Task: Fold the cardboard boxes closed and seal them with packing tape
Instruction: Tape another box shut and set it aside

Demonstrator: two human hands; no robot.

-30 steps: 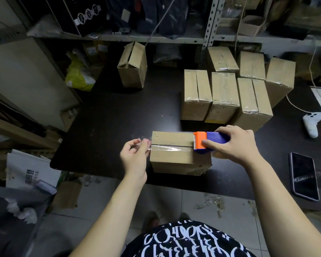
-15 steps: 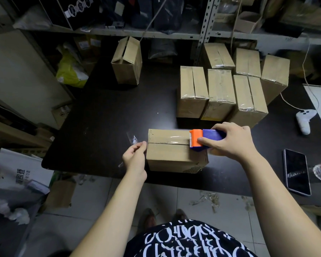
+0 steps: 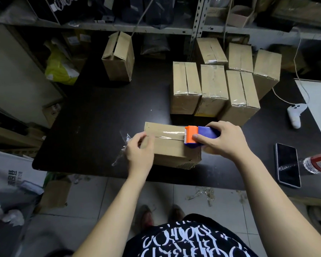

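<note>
The box (image 3: pixel 172 151) sits near the front edge of the dark surface (image 3: pixel 93 127). A strip of tape (image 3: pixel 167 135) is stretched along its top seam from the left end to the dispenser (image 3: pixel 198 135).

The right hand (image 3: pixel 222 141) is wrapped round the dispenser at the box's right end, thumb by the orange head. The left hand (image 3: pixel 139 151) is at the left end with fingers curled. Its thumb and forefinger seem to pinch the tape's crinkled loose end (which trails off down past the box).

The step looks like laying and cutting this strip. To do it well:
- Hold the tape taut and centred on the seam.
- Fold the loose end flat onto the left face.
- Carry the dispenser over the right edge so the strip laps down.
- Tilt the teeth in to cut, and rub it flat.

Behind stand the sealed boxes (image 3: pixel 213 89), and a lone box (image 3: pixel 119 56) with its flaps ajar is further left. A phone (image 3: pixel 288 164) lies to the right.
</note>
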